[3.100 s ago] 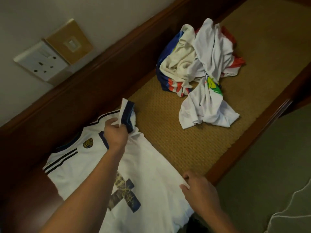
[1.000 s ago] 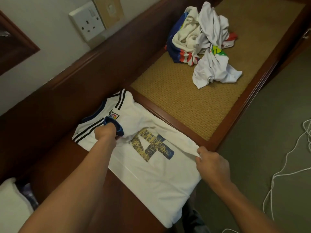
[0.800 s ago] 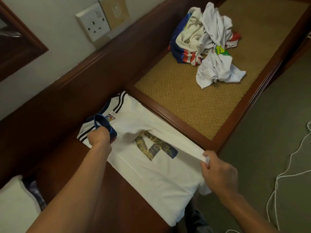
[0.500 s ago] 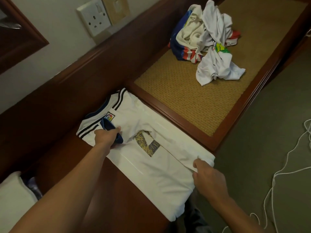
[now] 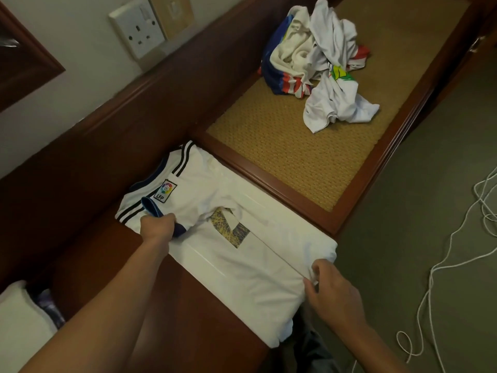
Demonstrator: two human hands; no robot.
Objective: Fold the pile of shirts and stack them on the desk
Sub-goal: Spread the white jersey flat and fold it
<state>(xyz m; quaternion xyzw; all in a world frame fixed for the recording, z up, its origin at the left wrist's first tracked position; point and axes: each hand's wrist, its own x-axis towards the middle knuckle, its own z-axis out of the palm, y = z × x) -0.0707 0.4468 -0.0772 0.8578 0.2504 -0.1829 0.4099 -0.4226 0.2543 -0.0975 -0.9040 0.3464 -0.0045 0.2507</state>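
Head view, one frame. All positions are referenced to the white jersey.

- Surface (image 5: 204, 313): dark red-brown wood. It carries the white jersey (image 5: 242, 267), and bare wood shows on the jersey's near-left side.
- Floor (image 5: 403, 200): grey-green carpet, right of the jersey.
- Woven panel (image 5: 290, 152): tan, framed in wood, set into the surface. It lies just beyond the jersey's far-right edge.
- White jersey: lies flat and back up, with its collar towards the wall. One side is folded inward, covering part of the printed number. The hem end hangs slightly over the near-right edge of the surface.
- Pile of shirts (image 5: 322, 65): crumpled white, blue and red cloth on the woven panel, well beyond the jersey and unfolded.
- Left hand (image 5: 157, 230): at the jersey's shoulder end. Its fingers are curled round the blue-trimmed sleeve cuff (image 5: 152, 208), holding it against the jersey's back.
- Right hand (image 5: 334, 294): at the jersey's hem end. Thumb and fingers are together, pinching the folded edge.
- White cord (image 5: 430, 275): loose loops on the floor, right of the jersey.
- Wall socket (image 5: 137, 28): white, on the wall beyond the jersey's collar.
- LFP badge (image 5: 164, 191): on the folded sleeve, beside the cuff.
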